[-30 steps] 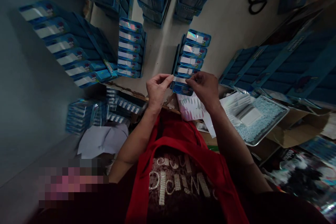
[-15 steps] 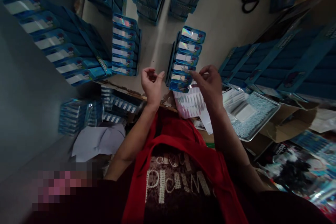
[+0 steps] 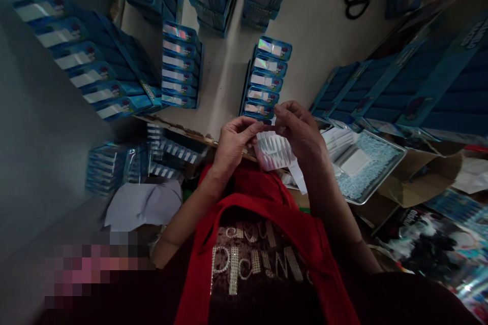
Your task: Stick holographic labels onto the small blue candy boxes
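Note:
A short row of blue boxes [image 3: 269, 72] with shiny pale labels on their ends stands near the table's front edge. In front of its nearest end, my left hand [image 3: 237, 143] is closed, thumb and fingertips pressed together. My right hand [image 3: 301, 129] is closed in a pinch just to its right, partly covering the nearest box. The fingertips almost meet, and anything thin between them is too small and dim to make out. Below the hands hangs a sheet of pale, pointed-looking labels [image 3: 274, 155], partly hidden by my right hand.
More stacked blue boxes [image 3: 179, 65] stand at left, and banded stacks [image 3: 381, 89] line the right. Black-handled scissors [image 3: 357, 1] lie at the back right. A metal tray [image 3: 381, 183] holds small pale-blue pieces. An open cardboard box [image 3: 417, 183] sits beside it.
My left hand has moved right and closed its fingers, coming up to my right hand. My right hand has shifted slightly down and left, away from the box labels.

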Demonstrator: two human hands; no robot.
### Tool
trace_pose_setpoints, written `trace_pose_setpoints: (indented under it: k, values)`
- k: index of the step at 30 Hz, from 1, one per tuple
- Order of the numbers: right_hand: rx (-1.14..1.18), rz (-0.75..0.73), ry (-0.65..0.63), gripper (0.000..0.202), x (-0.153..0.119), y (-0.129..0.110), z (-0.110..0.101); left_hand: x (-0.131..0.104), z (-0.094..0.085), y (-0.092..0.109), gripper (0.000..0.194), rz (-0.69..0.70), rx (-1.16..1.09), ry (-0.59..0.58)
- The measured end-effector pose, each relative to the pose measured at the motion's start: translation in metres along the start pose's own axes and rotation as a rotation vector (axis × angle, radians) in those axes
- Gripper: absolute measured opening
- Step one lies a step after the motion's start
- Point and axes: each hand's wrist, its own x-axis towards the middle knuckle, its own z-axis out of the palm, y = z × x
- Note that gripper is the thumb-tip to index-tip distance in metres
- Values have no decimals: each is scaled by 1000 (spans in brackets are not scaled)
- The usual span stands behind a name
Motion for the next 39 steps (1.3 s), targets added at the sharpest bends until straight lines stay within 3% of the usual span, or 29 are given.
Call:
trace_pose_setpoints:
  k: [5, 10, 17, 26, 33, 36, 39]
  values:
    - [-37, 11, 78, 55, 0, 21, -10, -12, -20, 21, 36, 162, 294, 176]
    - [-135, -64, 276, 46, -1, 42, 8, -12, -32, 25, 22, 253, 492, 243]
    - [-237, -142, 350, 34, -2, 46, 33, 16, -47, 10, 23, 192, 460, 239]
    - [-380, -179, 352, 26, 2, 52, 39, 30, -55, 8, 25, 142, 447, 189]
    - [-633, -191, 384, 26, 5, 51, 36, 48, -60, -10, 40, 30, 314, 116]
    - [-694, -187, 383, 30, 10, 47, 31, 61, -65, -29, 57, -109, 192, 102]
    - [-587, -98, 325, 34, 14, 43, 28, 72, -65, -46, 82, -194, 116, 135]
